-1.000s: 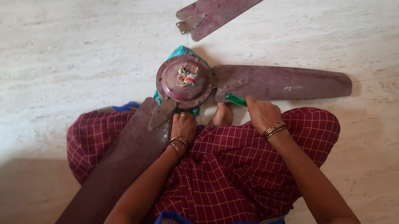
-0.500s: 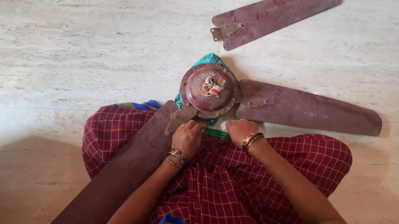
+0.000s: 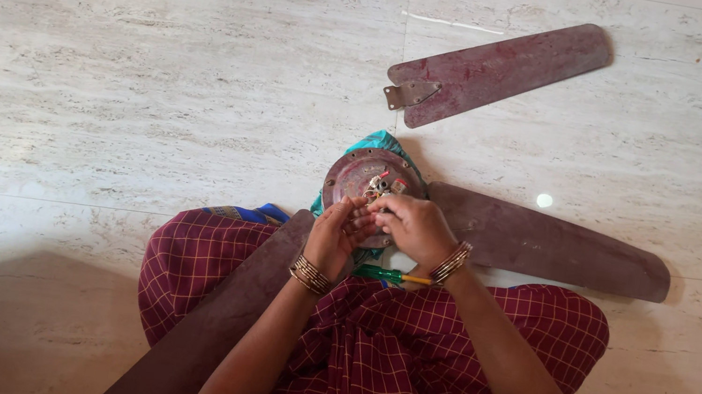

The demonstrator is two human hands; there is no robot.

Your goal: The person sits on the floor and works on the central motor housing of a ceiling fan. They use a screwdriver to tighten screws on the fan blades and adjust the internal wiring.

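Both hands, left hand (image 3: 332, 240) and right hand (image 3: 411, 226), newly together, fingers pinching small parts on round rusty fan motor (image 3: 361, 180).

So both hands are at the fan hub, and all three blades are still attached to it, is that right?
Not quite: both hands are at the hub, but the head view shows one blade lying detached on the floor; two remain attached.

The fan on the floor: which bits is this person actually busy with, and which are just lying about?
In hand:
fan motor hub, under the left hand and right hand
two attached blades

Lying about:
detached blade
green-handled screwdriver on the lap
teal cloth
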